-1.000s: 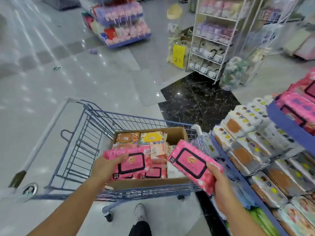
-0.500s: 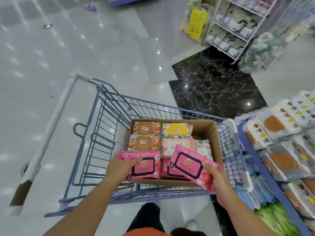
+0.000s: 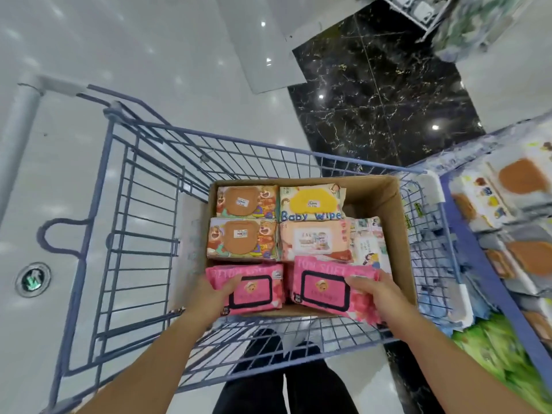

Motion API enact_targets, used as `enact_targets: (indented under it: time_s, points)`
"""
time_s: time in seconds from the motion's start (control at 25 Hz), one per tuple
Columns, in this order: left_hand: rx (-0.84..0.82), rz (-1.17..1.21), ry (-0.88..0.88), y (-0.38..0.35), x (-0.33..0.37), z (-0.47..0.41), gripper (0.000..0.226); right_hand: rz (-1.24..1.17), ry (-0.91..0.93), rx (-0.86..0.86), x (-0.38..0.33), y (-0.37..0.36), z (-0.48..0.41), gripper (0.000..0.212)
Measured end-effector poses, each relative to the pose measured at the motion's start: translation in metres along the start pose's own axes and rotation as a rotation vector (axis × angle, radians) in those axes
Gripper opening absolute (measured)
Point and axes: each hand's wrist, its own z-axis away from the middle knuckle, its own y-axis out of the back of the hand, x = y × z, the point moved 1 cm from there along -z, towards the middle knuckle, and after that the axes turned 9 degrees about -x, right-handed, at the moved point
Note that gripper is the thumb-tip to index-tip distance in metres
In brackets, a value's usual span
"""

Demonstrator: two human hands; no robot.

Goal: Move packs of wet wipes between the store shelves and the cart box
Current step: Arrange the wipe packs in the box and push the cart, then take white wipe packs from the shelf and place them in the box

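At the near end of the box: we've got two pink wipe packs side by side, the left pink pack (image 3: pixel 254 289) lying about flat and the right pink pack (image 3: pixel 325 291) tilted, with its near corner sticking out over the box (image 3: pixel 401 234) wall.
Hands: they're apart, one per pack. The left hand (image 3: pixel 215 294) grips the left pack by its outer edge, thumb on top. The right hand (image 3: pixel 376 291) does the same on the right pack.
Progress: our guess is we're mid-job. The box is already well filled and neither pink pack is let go yet. We can't tell from this whether they're going in or coming out.
Left to do: release or lift these two, then more trips to the shelf (image 3: pixel 457 210) just right of the box, which is loaded with packs.
Count in the box, far side: two bear packs (image 3: pixel 243 239) stacked in a column on the left, one yellow pack (image 3: pixel 310 204) and one peach pack (image 3: pixel 313 240) beside them.
Count, right side of the box: one pale pack (image 3: pixel 369 246), partly covered.
Total: seven packs showing. There may be more underneath, but we can't see.
Around the box: one blue wire cart (image 3: pixel 239 138) holds it.
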Motion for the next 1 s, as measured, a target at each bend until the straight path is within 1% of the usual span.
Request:
enact_targets:
  time_s: [0.08, 0.16, 0.24, 0.28, 0.32, 0.4, 0.44, 0.48, 0.52, 0.6, 0.72, 0.88, 0.92, 0.96, 1.0]
  points:
    - [0.043, -0.059, -0.022, -0.005, -0.004, -0.011, 0.022, 0.083, -0.039, -0.061, 0.004, 0.005, -0.009, 0.015]
    - [0.109, -0.165, -0.017, -0.01, -0.006, -0.02, 0.024, 0.113, -0.088, -0.142, 0.008, 0.004, -0.02, 0.026]
    - [0.18, -0.244, -0.047, -0.015, -0.007, -0.024, 0.028, 0.091, -0.114, -0.138, 0.016, -0.002, -0.033, 0.039]
    - [0.207, -0.28, -0.056, -0.018, -0.006, -0.023, 0.032, 0.058, -0.102, -0.105, 0.02, -0.004, -0.04, 0.044]
    - [0.225, -0.333, -0.057, -0.022, -0.007, -0.023, 0.038, 0.069, -0.066, -0.046, 0.023, -0.006, -0.044, 0.042]
    - [0.232, -0.448, -0.071, -0.031, -0.008, -0.017, 0.054, 0.248, 0.028, 0.153, 0.021, -0.01, -0.041, 0.022]
    - [0.225, -0.47, -0.082, -0.035, -0.008, -0.013, 0.061, 0.355, 0.069, 0.229, 0.021, -0.011, -0.04, 0.019]
    - [0.221, -0.471, -0.095, -0.038, -0.01, -0.012, 0.066, 0.409, 0.091, 0.272, 0.022, -0.012, -0.04, 0.02]
    - [0.212, -0.467, -0.086, -0.038, -0.011, -0.012, 0.068, 0.415, 0.1, 0.278, 0.026, -0.014, -0.042, 0.023]
    - [0.217, -0.425, -0.08, -0.035, -0.016, -0.02, 0.063, 0.411, 0.083, 0.261, 0.033, -0.019, -0.05, 0.03]
    - [0.239, -0.355, -0.042, -0.026, -0.015, -0.03, 0.046, 0.422, 0.034, 0.214, 0.035, -0.02, -0.057, 0.033]
    - [0.165, -0.292, -0.043, -0.017, 0.006, -0.018, 0.024, 0.429, -0.051, 0.185, 0.02, -0.013, -0.036, 0.033]
    - [0.155, -0.275, -0.07, -0.017, 0.014, -0.01, 0.025, 0.413, -0.058, 0.186, 0.015, -0.012, -0.025, 0.033]
    - [0.135, -0.265, -0.095, -0.018, 0.022, 0.0, 0.032, 0.397, -0.057, 0.185, 0.011, -0.012, -0.015, 0.038]
    - [0.103, -0.265, -0.116, -0.021, 0.031, 0.01, 0.042, 0.387, -0.049, 0.187, 0.006, -0.012, -0.004, 0.048]
